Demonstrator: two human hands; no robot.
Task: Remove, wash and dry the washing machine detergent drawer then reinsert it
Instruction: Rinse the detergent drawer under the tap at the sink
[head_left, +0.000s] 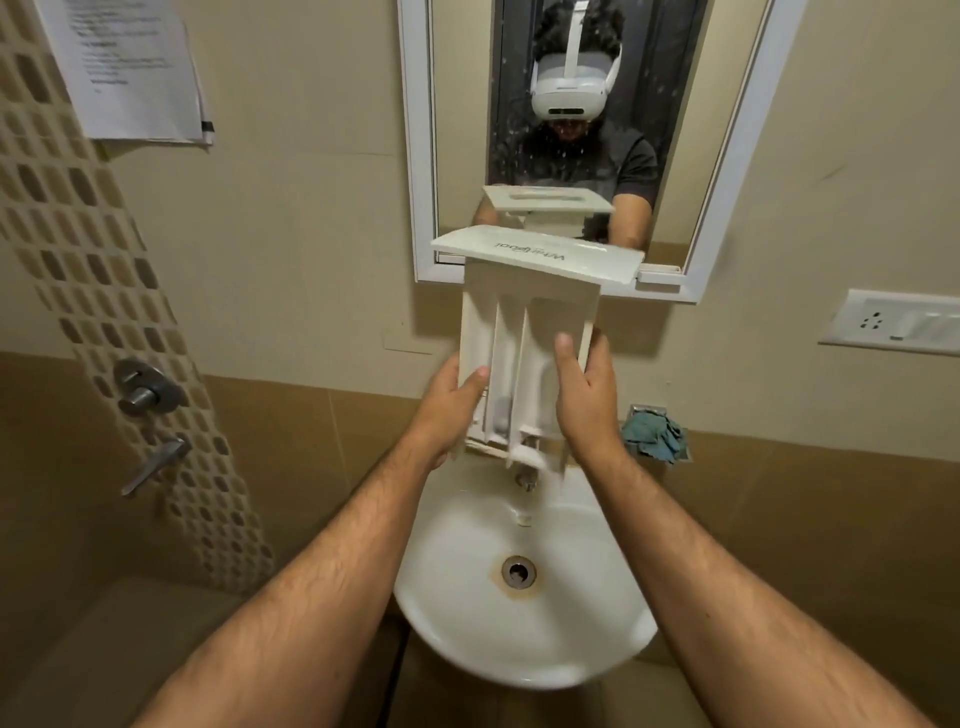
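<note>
head | left hand (451, 410), right hand (584, 400) grip drawer (524, 332) sides

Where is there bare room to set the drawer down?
The sink bowl is bare around its drain. Crowded: the tap end under the drawer and both hands; a cloth fills the wall holder.

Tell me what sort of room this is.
Most likely a small bathroom or washroom: a white wall-hung basin under a framed mirror, tiled walls with a tap handle, and both hands holding the detergent drawer over the basin.
</note>
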